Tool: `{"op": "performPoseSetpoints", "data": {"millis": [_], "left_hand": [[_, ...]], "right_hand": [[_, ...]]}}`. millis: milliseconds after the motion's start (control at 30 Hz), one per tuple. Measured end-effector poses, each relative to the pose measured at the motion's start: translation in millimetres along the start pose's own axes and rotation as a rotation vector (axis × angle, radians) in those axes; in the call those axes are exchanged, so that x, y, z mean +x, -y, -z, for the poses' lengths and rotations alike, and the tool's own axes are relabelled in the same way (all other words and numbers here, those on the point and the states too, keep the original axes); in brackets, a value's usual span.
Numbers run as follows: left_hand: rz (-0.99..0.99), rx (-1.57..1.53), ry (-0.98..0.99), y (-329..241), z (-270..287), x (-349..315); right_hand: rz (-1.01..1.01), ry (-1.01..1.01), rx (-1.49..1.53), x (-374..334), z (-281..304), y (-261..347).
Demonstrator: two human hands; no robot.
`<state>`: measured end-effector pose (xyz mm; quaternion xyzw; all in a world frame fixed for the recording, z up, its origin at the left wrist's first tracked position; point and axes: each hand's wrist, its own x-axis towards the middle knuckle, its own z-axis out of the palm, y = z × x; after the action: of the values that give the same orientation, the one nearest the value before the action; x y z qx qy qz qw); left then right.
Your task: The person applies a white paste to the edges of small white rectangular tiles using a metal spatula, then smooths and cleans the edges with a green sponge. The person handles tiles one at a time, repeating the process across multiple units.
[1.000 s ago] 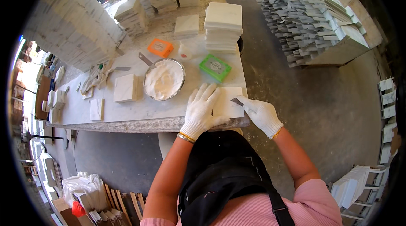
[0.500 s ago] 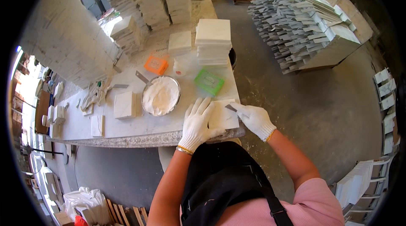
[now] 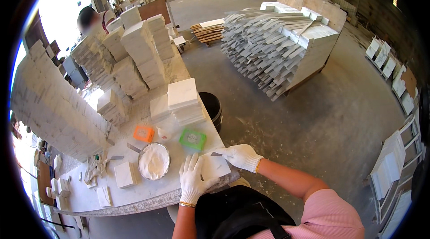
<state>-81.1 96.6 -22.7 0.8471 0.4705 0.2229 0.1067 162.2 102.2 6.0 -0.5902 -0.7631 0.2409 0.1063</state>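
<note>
A white square tile (image 3: 216, 167) lies near the front right corner of the stone table. My gloved left hand (image 3: 191, 180) rests at its left side, fingers stretched out and thumb along the near edge. In my gloved right hand (image 3: 242, 156) is a putty knife (image 3: 217, 154), its blade over the tile's far edge; whether it touches cannot be made out. A metal bowl (image 3: 169, 167) of white paste (image 3: 153, 161) stands to the left, with another putty knife (image 3: 133, 148) leaning at its rim. Beyond the tile sit a green box (image 3: 193, 138) and an orange box (image 3: 144, 133).
White tiles are stacked (image 3: 182, 93) behind the boxes, with taller stone stacks (image 3: 139, 44) farther back. A tile block (image 3: 125, 175), a blade (image 3: 117, 157) and crumpled gloves (image 3: 93, 170) lie left. A black bucket (image 3: 210, 104) stands beyond the table's right edge. Another person (image 3: 88, 19) is at far left.
The view has tilted up, bringing in more of the hall and a person at the far left. Both hands keep about the same places at the tile.
</note>
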Motion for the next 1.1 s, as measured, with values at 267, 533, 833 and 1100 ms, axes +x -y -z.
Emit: {"op": "performPoseSetpoints", "data": {"millis": [267, 533, 833, 1100], "left_hand": [[-0.022, -0.002, -0.026, 1, 0, -2], [-0.021, 0.003, -0.010, -3, 0, 1], [-0.030, 0.000, -0.024, -2, 2, -1], [0.010, -0.012, 0.005, 0, 2, -1]], "right_hand": [[0.107, -0.102, -0.050, -5, -17, -2], [0.016, -0.037, 0.012, 9, -13, -8], [0.078, -0.037, -0.001, -8, -4, 2], [0.059, -0.052, -0.079, -7, -12, 5]]}}
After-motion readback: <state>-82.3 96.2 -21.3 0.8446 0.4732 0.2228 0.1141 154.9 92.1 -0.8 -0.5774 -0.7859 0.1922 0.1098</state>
